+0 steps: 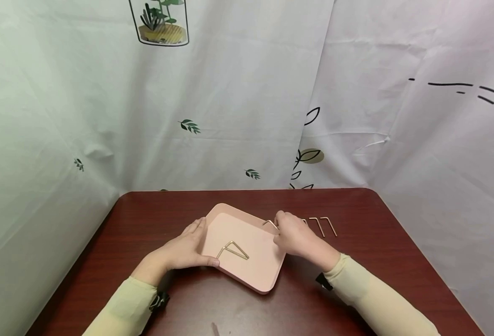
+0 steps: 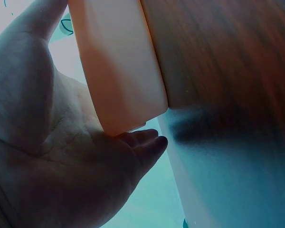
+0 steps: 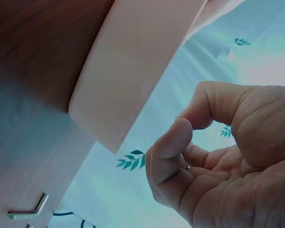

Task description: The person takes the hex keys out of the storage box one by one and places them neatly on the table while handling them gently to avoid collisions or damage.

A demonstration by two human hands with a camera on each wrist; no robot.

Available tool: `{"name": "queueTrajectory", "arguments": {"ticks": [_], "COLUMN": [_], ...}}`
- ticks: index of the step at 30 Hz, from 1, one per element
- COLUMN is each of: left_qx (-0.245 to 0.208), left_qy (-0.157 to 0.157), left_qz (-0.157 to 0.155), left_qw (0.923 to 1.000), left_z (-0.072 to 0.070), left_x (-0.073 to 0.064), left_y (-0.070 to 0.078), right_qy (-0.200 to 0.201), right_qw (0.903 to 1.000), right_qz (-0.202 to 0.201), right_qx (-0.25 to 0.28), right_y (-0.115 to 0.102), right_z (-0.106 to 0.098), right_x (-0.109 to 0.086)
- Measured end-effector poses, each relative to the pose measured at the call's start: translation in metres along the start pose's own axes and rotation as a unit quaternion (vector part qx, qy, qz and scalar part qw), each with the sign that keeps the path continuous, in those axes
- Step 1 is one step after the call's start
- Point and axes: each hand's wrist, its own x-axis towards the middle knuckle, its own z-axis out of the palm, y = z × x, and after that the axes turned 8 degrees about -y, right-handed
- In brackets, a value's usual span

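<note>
A shallow pink tray (image 1: 255, 270) sits at a slant on the table. My left hand (image 1: 184, 249) rests against the tray's left end, its fingers fairly straight along the side and its thumb at the near rim. Two L-shaped hex keys (image 1: 237, 252) lie inside, partly crossing. Above the right side of the tray, my right hand (image 1: 295, 233) pinches another hex key (image 1: 270, 223), its bent end sticking out leftward. Thumb and index finger meet in the right wrist view, where that key is hidden. Several more hex keys (image 1: 317, 226) lie right of this hand, one partly covered.
The dark red-brown table (image 1: 158, 210) has rounded far corners. White printed cloth (image 1: 230, 93) hangs close behind it and at both sides. A hex key (image 3: 31, 210) on the tabletop also shows in the right wrist view.
</note>
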Motion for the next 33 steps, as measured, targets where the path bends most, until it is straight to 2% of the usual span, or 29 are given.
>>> {"name": "queueTrajectory", "arguments": {"ticks": [15,24,33], "left_qx": [-0.001,-0.004,-0.001], "left_qy": [-0.003,-0.004,-0.004], "left_qz": [-0.002,0.002,0.001], "left_qw": [1.0,1.0,1.0], "left_z": [0.001,0.001,0.001], "left_x": [0.0,0.0,0.0], "left_y": [0.001,0.0,0.0], "right_qy": [0.003,0.022,0.014], "right_qw": [0.9998,0.9994,0.9991], "right_qz": [0.021,0.027,0.039], "right_qx": [0.004,0.001,-0.004], "right_y": [0.017,0.029,0.045], "right_z": [-0.008,-0.01,-0.014], "right_x": [-0.006,-0.009,-0.009]}}
